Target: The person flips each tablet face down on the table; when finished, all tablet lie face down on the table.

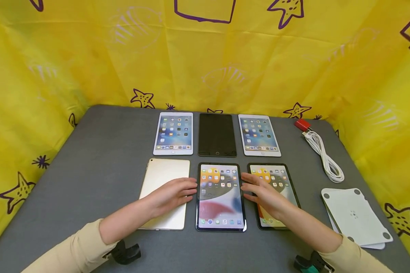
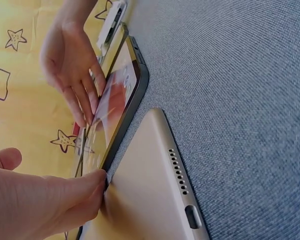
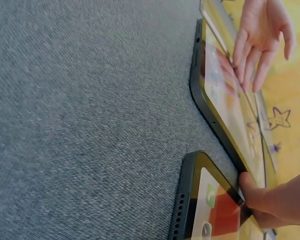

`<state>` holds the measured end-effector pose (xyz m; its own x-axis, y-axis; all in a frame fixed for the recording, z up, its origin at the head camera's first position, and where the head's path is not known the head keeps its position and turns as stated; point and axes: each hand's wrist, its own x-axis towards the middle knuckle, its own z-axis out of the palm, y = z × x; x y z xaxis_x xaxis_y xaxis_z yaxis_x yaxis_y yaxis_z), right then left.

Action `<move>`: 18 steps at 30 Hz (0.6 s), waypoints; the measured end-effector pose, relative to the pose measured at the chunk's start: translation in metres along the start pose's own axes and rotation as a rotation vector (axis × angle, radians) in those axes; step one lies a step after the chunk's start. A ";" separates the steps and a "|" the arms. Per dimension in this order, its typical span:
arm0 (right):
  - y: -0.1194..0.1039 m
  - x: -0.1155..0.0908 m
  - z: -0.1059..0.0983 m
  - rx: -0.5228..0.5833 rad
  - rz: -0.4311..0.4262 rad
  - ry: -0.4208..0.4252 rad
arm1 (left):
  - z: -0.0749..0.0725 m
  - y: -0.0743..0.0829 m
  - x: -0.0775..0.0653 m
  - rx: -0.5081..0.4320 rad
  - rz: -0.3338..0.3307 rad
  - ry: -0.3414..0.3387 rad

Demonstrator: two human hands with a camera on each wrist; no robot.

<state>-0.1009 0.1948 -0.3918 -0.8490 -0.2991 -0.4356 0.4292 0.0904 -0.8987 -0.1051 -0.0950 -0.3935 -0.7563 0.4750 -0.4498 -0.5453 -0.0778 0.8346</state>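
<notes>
In the head view a tablet with a lit home screen [image 1: 220, 212] lies face up in the middle of the front row. My left hand [image 1: 174, 195] has its fingertips right at the tablet's left edge, fingers fairly straight. Opposite it, my right hand [image 1: 264, 193] has its fingertips at the right edge. Beneath the left hand lies a gold tablet [image 1: 171, 222], back side up. A second lit, dark-framed tablet [image 1: 287, 178] is partly hidden under the right hand. In the left wrist view, the left fingers [image 2: 85, 192] meet the middle tablet's side [image 2: 125, 120].
Behind stand a white-framed tablet [image 1: 173, 132], a black tablet with a dark screen [image 1: 217, 134] and another white-framed one [image 1: 259, 134]. At right lie a red charger plug [image 1: 302, 124], a coiled white cable [image 1: 322, 153] and stacked white plates [image 1: 355, 216]. A yellow curtain surrounds the grey table [image 1: 99, 159].
</notes>
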 end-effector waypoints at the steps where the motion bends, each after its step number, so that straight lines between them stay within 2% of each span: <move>1: 0.000 -0.001 0.000 0.007 0.006 0.003 | 0.000 0.000 0.000 -0.013 -0.007 0.004; 10: 0.000 -0.002 -0.002 0.025 0.021 -0.010 | 0.000 0.003 0.005 -0.107 -0.060 0.051; 18: -0.001 -0.001 -0.004 0.013 0.023 -0.018 | 0.005 0.005 0.005 -0.064 -0.045 0.071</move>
<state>-0.1014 0.1987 -0.3903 -0.8332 -0.3145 -0.4548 0.4525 0.0848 -0.8877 -0.1095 -0.0890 -0.3902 -0.7532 0.4158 -0.5096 -0.5993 -0.1145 0.7923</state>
